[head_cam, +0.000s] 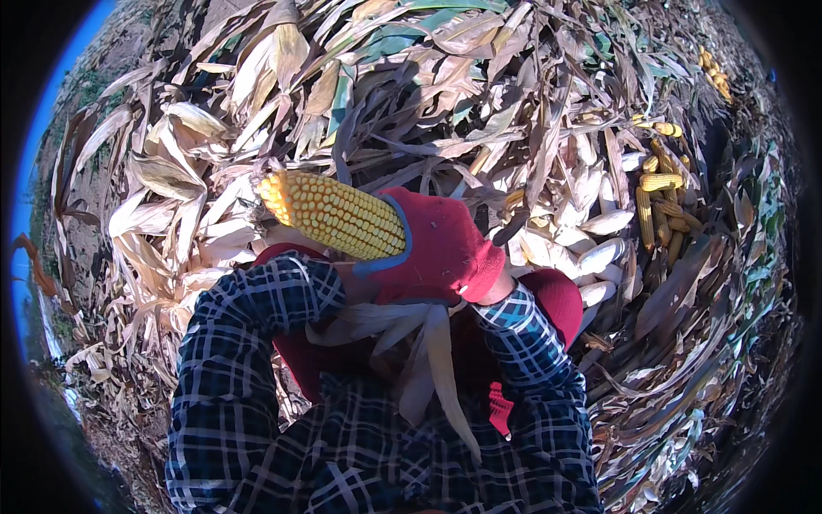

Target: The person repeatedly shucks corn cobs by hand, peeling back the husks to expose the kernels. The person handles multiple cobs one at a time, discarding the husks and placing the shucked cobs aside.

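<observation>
A large yellow ear of corn (337, 215) lies slantwise in front of me, its kernels bare and one end pointing left. My right hand (430, 247), in a red glove with a grey-blue edge, is closed around the other end. Of my left hand, only the bare wrist (358, 283) shows, coming out of a plaid sleeve. The rest is hidden behind the ear and the right glove. Pale dry husk leaves (440, 360) hang below the hands, over my lap.
Dry corn stalks and leaves (449, 115) cover the ground ahead. Husked ears (661, 183) lie piled at the right, with more (714, 74) farther off. Pale empty-looking husks (600, 257) lie near my right knee. A pink-red knitted item (499, 408) shows beside my right sleeve.
</observation>
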`<act>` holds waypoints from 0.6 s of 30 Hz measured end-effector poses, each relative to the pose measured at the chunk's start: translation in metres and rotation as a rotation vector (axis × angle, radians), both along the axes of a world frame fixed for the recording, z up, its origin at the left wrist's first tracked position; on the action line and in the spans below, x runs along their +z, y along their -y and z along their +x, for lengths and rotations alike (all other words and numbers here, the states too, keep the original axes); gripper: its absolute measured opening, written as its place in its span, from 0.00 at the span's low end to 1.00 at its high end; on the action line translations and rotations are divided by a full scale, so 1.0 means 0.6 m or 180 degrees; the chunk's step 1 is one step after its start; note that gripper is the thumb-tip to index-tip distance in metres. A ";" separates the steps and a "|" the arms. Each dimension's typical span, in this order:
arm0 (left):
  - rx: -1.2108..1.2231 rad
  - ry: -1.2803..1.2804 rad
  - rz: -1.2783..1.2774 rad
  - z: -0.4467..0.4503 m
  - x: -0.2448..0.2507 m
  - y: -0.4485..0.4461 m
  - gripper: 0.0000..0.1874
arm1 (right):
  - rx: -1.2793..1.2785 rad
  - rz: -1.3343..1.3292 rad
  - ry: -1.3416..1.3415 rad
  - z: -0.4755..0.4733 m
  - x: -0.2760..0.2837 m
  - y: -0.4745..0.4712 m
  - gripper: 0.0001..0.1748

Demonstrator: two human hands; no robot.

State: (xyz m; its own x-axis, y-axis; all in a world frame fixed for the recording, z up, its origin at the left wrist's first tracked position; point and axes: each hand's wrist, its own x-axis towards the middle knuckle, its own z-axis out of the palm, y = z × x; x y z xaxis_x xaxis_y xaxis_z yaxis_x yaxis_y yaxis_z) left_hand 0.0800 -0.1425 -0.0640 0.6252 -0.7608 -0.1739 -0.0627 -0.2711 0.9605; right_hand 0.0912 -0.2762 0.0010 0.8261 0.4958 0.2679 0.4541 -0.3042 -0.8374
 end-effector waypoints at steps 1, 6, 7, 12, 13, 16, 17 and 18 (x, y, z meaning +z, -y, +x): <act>-0.0001 0.0141 0.0173 -0.002 -0.008 -0.006 0.34 | 0.0025 0.0192 -0.0129 0.005 -0.003 -0.002 0.39; 0.0310 0.1461 0.0919 0.018 0.034 -0.029 0.29 | -0.0260 0.3138 -0.2041 0.064 -0.006 0.035 0.33; 0.0116 0.1897 0.1382 0.029 0.066 -0.026 0.27 | -0.0054 0.4331 -0.2683 0.072 -0.002 0.047 0.34; 0.0801 0.3951 0.0624 0.022 0.160 -0.043 0.27 | -0.1450 0.5830 -0.2463 0.147 -0.076 0.133 0.36; 0.1099 0.4009 0.0565 0.023 0.190 -0.054 0.28 | -0.2035 0.5735 -0.2227 0.142 -0.075 0.146 0.37; 0.3041 0.4251 -0.0539 0.018 0.233 -0.137 0.19 | -0.1680 0.5811 -0.2118 0.125 -0.087 0.173 0.34; 0.3746 0.4446 -0.1255 0.020 0.263 -0.141 0.16 | -0.1907 0.5772 -0.2189 0.104 -0.072 0.168 0.35; 0.3833 0.4797 -0.0921 0.029 0.299 -0.198 0.16 | -0.1955 0.5775 -0.2275 0.094 -0.074 0.163 0.34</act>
